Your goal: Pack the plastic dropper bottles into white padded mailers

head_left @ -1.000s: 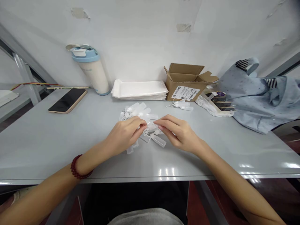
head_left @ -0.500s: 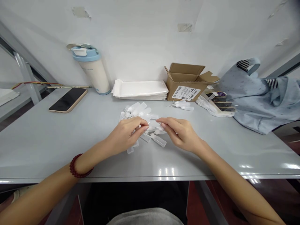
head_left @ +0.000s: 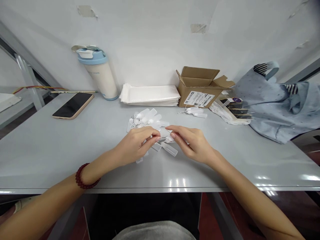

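Glossy grey tabletop point(head_left: 212, 173) spans the frame below a white wall point(head_left: 150, 40). Translucent plastic pieces point(head_left: 147, 116) lie in a loose pile at frame centre, partly hidden by the hands. Left hand point(head_left: 136, 143), at the pile's left, has thumb and forefinger nearly meeting; right hand point(head_left: 193, 141), opposite, shows these two bent with a small gap at the tips. What either grips, if anything, is too small to determine. Beyond the pile sits a white stack point(head_left: 151, 95); right of it, an open carton point(head_left: 182, 88). Upper left: phone point(head_left: 73, 106) and tumbler point(head_left: 102, 80). Far right: light-blue cloth point(head_left: 280, 110).
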`<state>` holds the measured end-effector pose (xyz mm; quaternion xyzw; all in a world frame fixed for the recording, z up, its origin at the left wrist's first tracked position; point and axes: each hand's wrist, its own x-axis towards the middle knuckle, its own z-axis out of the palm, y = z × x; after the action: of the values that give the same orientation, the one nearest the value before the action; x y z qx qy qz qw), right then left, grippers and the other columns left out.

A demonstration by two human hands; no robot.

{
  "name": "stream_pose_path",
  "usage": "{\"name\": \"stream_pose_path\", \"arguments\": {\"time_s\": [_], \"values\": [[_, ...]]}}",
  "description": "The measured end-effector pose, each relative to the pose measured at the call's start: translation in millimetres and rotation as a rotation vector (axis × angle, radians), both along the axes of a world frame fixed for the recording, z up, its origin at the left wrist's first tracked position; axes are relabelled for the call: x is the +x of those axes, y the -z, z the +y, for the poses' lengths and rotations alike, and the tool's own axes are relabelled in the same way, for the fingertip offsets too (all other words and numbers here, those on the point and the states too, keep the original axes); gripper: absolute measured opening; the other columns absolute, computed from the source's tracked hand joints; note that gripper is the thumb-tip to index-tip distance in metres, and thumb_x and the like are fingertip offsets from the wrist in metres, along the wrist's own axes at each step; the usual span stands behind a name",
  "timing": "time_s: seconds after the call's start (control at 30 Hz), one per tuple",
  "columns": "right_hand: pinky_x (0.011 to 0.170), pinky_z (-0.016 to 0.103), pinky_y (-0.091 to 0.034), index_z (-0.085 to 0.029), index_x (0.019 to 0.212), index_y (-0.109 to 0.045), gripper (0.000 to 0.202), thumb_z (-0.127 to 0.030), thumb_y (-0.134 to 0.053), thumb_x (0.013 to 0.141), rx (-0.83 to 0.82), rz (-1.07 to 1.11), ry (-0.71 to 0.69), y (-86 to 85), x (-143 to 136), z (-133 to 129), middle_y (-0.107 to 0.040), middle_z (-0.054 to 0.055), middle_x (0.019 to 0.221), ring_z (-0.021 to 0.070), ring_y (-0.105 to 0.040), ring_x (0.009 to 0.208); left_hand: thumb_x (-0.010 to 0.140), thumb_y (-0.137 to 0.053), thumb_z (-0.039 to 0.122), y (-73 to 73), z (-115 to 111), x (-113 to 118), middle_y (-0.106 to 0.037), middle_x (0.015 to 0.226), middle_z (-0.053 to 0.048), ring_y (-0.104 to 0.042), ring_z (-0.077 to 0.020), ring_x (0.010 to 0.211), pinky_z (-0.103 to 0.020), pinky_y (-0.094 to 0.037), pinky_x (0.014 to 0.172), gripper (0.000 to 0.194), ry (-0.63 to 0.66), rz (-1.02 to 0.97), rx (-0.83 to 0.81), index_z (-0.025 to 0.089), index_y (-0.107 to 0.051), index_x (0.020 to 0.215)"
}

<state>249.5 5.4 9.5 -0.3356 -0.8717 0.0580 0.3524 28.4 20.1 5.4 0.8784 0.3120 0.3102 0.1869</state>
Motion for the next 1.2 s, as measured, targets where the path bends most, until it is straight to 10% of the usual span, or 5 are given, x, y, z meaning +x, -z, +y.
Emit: {"name": "stream_pose_path", "arguments": {"time_s": [1.2], "values": [[0.051, 0.023, -0.038, -0.015, 0.118, -0.053, 0.025, -0.017, -0.04, 0.097, -0.044, -0.085, -0.037, 4.8, -4.6, -2.0, -0.069, 0.004, 0.078, 0.0121, -0.058, 0.054, 0.094, -0.047, 0.011, 8.9, 0.9, -1.2, -0.059, 0.071, 0.0, -0.053, -0.0102, 0.06, -0.02, -0.041, 0.058, 0.013, 0.1, 0.018, 0.138, 0.013, -0.059, 0.088]]}}
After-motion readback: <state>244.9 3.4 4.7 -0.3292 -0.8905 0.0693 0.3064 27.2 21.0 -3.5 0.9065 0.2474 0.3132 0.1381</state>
